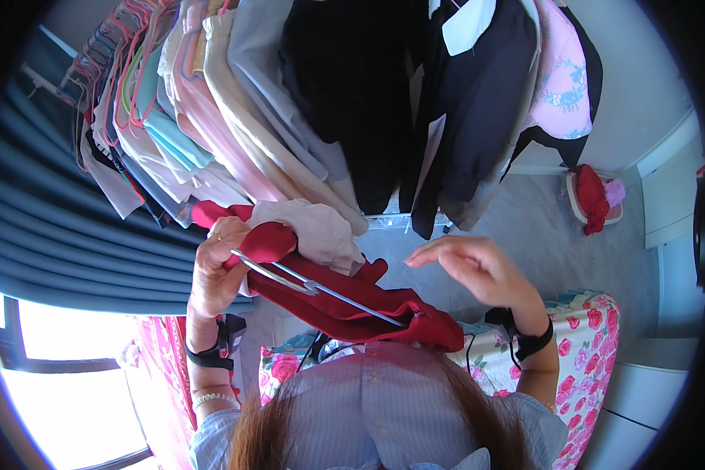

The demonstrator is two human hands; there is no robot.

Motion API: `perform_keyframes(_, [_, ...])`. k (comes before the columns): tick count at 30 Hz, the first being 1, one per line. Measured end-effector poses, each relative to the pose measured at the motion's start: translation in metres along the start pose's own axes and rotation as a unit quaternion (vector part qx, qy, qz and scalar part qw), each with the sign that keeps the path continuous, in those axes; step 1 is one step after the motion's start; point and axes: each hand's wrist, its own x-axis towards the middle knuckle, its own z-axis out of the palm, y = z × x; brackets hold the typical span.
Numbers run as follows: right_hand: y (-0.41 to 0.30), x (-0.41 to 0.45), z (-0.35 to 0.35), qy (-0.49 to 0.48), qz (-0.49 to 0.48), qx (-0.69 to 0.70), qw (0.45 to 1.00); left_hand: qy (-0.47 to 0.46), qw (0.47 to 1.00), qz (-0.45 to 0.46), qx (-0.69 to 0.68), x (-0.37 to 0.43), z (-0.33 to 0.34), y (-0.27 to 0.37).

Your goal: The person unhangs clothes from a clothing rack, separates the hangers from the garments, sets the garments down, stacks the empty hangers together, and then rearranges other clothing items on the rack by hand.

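Note:
My left hand [218,270] grips part of a dark red garment [352,305] at the left, close to the hook of a clothes hanger [329,292]. The hanger's thin bar runs down to the right into the red cloth. A pale pinkish-white cloth [311,229] lies bunched against the garment's upper side. My right hand [476,267] is raised to the right of the garment, touching nothing, with its fingers extended. The red garment hangs before my chest, and its right end is nearest to the right forearm.
A rack of hanging clothes [352,106] spans the far side. Dark curtains [94,252] and a bright window [64,335] are at the left. A basket [617,214] with red and pink cloth stands on the floor at right. A rose-patterned bedspread [587,364] lies behind the right arm.

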Motion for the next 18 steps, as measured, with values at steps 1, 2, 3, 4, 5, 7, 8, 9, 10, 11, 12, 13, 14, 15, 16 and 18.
perform_keyframes(1, [0.004, 0.006, -0.003, 0.003, 0.0, -0.001, 1.0, -0.013, 1.0, -0.006, -0.022, 0.003, -0.004, 0.002])
perform_keyframes(2, [0.013, 0.013, -0.002, -0.025, -0.001, 0.044, 0.999, -0.011, 0.999, 0.015, -0.047, 0.006, -0.004, -0.001])
perform_keyframes(3, [0.018, 0.021, 0.001, -0.054, -0.006, 0.089, 0.995, -0.007, 0.997, 0.036, -0.067, 0.009, -0.005, -0.001])
perform_keyframes(4, [0.017, 0.031, 0.007, -0.092, -0.021, 0.079, 0.992, -0.006, 0.997, 0.041, -0.062, 0.009, -0.006, 0.0])
perform_keyframes(5, [0.021, 0.04, 0.017, -0.092, -0.027, 0.078, 0.992, 0.009, 0.996, 0.036, -0.082, 0.007, -0.005, 0.002])
perform_keyframes(7, [0.032, 0.058, 0.04, -0.165, -0.076, 0.006, 0.983, 0.028, 0.993, 0.014, -0.111, 0.006, -0.001, 0.015])
perform_keyframes(8, [0.03, 0.065, 0.046, -0.162, -0.08, 0.001, 0.983, 0.0, 0.99, 0.045, -0.136, 0.011, 0.0, 0.015])
perform_keyframes(9, [0.028, 0.072, 0.052, -0.147, -0.039, -0.037, 0.988, -0.023, 0.985, 0.07, -0.157, 0.01, -0.001, 0.017])
perform_keyframes(10, [0.027, 0.079, 0.055, -0.131, 0.002, -0.075, 0.989, -0.027, 0.981, 0.094, -0.165, 0.01, 0.001, 0.02])
perform_keyframes(11, [0.03, 0.086, 0.058, -0.135, -0.004, -0.079, 0.988, -0.041, 0.985, 0.074, -0.148, 0.01, -0.003, 0.028])
perform_keyframes(12, [0.034, 0.092, 0.06, -0.068, -0.066, -0.155, 0.983, -0.033, 0.987, 0.074, -0.138, 0.008, -0.001, 0.029])
perform_keyframes(13, [0.034, 0.097, 0.062, 0.001, -0.128, -0.229, 0.965, -0.026, 0.988, 0.075, -0.129, 0.007, 0.001, 0.03])
perform_keyframes(14, [0.032, 0.104, 0.061, 0.016, -0.111, -0.256, 0.96, -0.02, 0.989, 0.076, -0.126, 0.005, 0.002, 0.033])
perform_keyframes(15, [0.029, 0.11, 0.064, 0.009, -0.116, -0.257, 0.959, -0.03, 0.989, 0.077, -0.126, 0.001, 0.002, 0.035])
perform_keyframes(16, [0.027, 0.116, 0.069, 0.052, -0.077, -0.296, 0.951, -0.04, 0.988, 0.078, -0.126, -0.003, 0.003, 0.038])
perform_keyframes(18, [0.028, 0.127, 0.078, 0.119, -0.041, -0.352, 0.927, -0.043, 0.983, 0.083, -0.161, -0.009, 0.006, 0.043])
